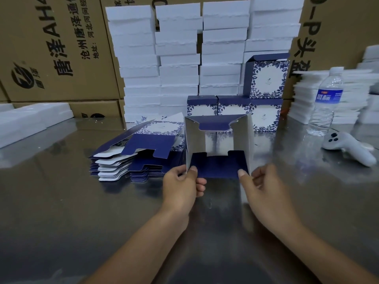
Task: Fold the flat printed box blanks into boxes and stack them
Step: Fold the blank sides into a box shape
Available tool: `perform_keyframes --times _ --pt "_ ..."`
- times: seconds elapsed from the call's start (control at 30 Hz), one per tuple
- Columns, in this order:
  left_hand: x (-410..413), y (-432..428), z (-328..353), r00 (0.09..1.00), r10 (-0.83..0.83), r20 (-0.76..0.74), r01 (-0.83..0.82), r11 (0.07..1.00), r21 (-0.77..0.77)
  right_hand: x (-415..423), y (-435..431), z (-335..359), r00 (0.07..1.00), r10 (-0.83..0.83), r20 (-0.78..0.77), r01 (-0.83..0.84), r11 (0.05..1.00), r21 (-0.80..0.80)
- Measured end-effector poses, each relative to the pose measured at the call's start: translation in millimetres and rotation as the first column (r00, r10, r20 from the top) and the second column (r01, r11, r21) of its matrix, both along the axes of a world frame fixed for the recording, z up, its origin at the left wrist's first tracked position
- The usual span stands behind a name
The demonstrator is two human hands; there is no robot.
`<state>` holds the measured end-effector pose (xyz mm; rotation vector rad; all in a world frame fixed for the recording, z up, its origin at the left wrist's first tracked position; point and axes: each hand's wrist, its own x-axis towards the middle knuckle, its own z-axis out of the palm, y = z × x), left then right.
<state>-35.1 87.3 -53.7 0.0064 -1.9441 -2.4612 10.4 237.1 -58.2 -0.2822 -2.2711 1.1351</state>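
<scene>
Holds one half-folded box (217,144) over the shiny worktop (61,201), right in the middle, open end facing the camera. Pinches the near blue flap at its left corner with the left hand (180,185), thumb on top and fingers curled under. Pinches the right corner the same way with the right hand (264,185). Grey card inside, blue flaps at top and bottom.

Just to the left of that box, lying on the worktop: a messy pile of flat blanks (131,158), blue and white, the top ones tilted up. Right behind the held box, and partly hidden by it: a row of done boxes (266,117) with blue leaf print, plus a top box (268,78) set on the right end. Behind those, tall stacks of white foam pieces (178,58), then big brown cartons (57,48) with black print.

Off to the right, well apart from the hands: a clear water bottle (326,103) standing upright, a white controller (346,146) lying near it, and more white foam (352,93) stacked behind the bottle. Far left: flat white foam slabs (30,119).
</scene>
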Motion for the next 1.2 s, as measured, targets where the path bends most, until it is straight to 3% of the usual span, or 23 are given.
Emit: perform_keyframes --times 0.07,0.1,0.2,0.37,0.53,1.2 --pt "1.9 2.6 0.8 1.000 -0.015 0.014 0.015 0.999 0.034 -0.2 0.8 1.8 0.988 0.001 0.153 0.002 1.000 -0.016" --pt "3.0 3.4 1.3 1.000 -0.026 0.016 0.025 0.999 0.043 -0.3 1.7 4.0 0.984 0.034 0.178 -0.015 0.994 -0.105" --pt "6.5 5.7 1.8 0.998 -0.066 0.012 0.065 0.997 0.041 -1.0 3.7 11.0 0.979 0.106 0.176 -0.027 0.915 -0.403" --pt "8.3 9.2 1.8 0.993 -0.108 0.058 0.103 0.992 0.072 3.4 1.4 16.5 0.967 0.188 0.173 -0.024 0.741 -0.671" --pt "10.8 10.0 3.9 0.976 -0.196 0.092 0.184 0.975 0.125 4.3 0.0 19.8 0.966 0.194 0.172 -0.018 0.712 -0.702" --pt "19.4 15.4 4.7 0.962 -0.263 0.078 0.253 0.960 0.121 7.2 -8.8 18.8 0.930 0.314 0.194 -0.075 0.674 -0.735"
